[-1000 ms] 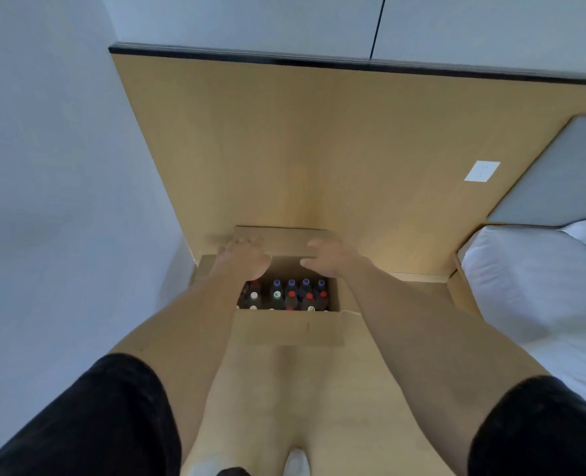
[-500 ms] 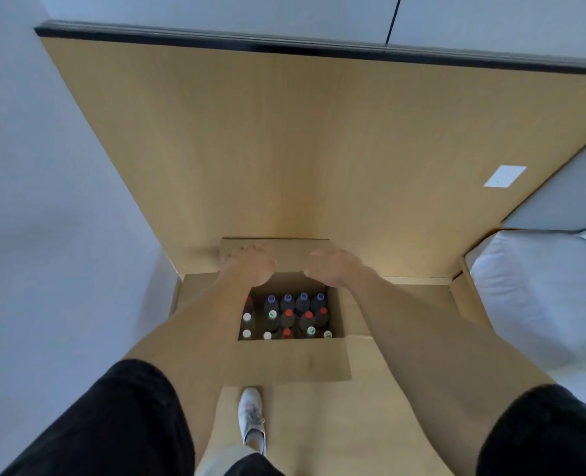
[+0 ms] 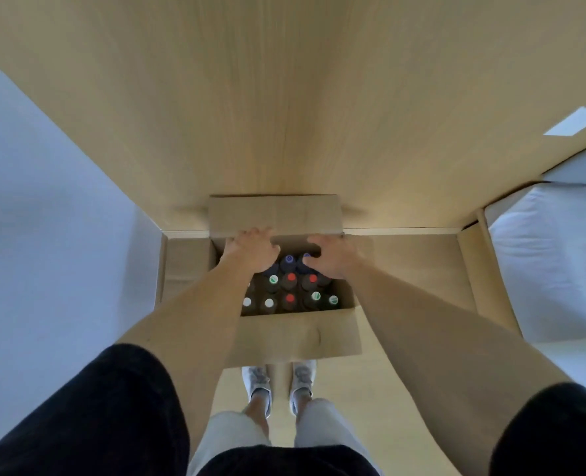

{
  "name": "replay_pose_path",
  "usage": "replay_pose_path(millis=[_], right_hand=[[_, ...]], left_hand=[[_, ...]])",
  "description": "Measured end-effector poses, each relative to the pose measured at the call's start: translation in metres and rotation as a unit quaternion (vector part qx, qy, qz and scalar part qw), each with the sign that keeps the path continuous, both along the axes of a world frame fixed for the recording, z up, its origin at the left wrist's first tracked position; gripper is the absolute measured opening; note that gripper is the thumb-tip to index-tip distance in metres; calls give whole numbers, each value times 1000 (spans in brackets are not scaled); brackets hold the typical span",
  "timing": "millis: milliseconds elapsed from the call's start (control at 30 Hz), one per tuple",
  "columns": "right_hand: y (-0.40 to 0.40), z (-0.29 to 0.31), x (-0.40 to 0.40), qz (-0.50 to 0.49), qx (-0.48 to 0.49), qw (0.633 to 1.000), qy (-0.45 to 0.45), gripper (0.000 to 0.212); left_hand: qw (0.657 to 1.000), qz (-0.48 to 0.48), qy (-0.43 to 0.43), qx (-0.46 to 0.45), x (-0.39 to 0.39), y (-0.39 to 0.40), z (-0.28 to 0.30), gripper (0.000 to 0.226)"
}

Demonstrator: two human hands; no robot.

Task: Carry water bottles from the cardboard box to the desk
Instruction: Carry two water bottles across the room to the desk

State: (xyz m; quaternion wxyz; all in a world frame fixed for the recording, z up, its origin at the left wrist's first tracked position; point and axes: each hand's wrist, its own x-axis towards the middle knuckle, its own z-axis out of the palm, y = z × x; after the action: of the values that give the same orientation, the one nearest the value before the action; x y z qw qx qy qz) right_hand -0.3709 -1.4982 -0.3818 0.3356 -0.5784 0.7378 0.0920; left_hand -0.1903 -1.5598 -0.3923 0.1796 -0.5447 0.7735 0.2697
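Observation:
An open cardboard box [image 3: 295, 338] stands on the floor against a wooden wall panel. Inside it stand several dark bottles [image 3: 289, 282] with red, green, white and blue caps. My left hand [image 3: 250, 251] hovers over the box's far left corner, fingers spread and loosely bent, just above the bottles. My right hand [image 3: 331, 256] reaches over the far right bottles, fingers bent down toward a blue-capped bottle [image 3: 288, 260]. Neither hand plainly holds a bottle. The desk is not in view.
The box's far flap [image 3: 274, 214] leans up against the wooden wall panel [image 3: 284, 97]. A white wall [image 3: 44, 218] is at the left, a bed with white sheets [image 3: 552, 255] at the right. My feet in white shoes [image 3: 278, 379] stand just before the box.
My head has come closer and tipped down over the box, so it looks larger. Both hands have lowered slightly from the far flap toward the far row of bottles.

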Motion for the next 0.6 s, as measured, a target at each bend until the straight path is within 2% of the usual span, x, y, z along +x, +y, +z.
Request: replay_pose_path(millis=[167,300,600], right_hand=[[-8,-53,-9,24,36,999,-12,60],[-15,-99,-15,24,64,997,-27,61],[-21,-237,-32,13,98,994,-40,62]], left_hand=[[999,44,3,25,7,-6,-43,54],[998,44,7,33,8,-13,-86,52],[997,43,7,68,7,-16,-224,57]])
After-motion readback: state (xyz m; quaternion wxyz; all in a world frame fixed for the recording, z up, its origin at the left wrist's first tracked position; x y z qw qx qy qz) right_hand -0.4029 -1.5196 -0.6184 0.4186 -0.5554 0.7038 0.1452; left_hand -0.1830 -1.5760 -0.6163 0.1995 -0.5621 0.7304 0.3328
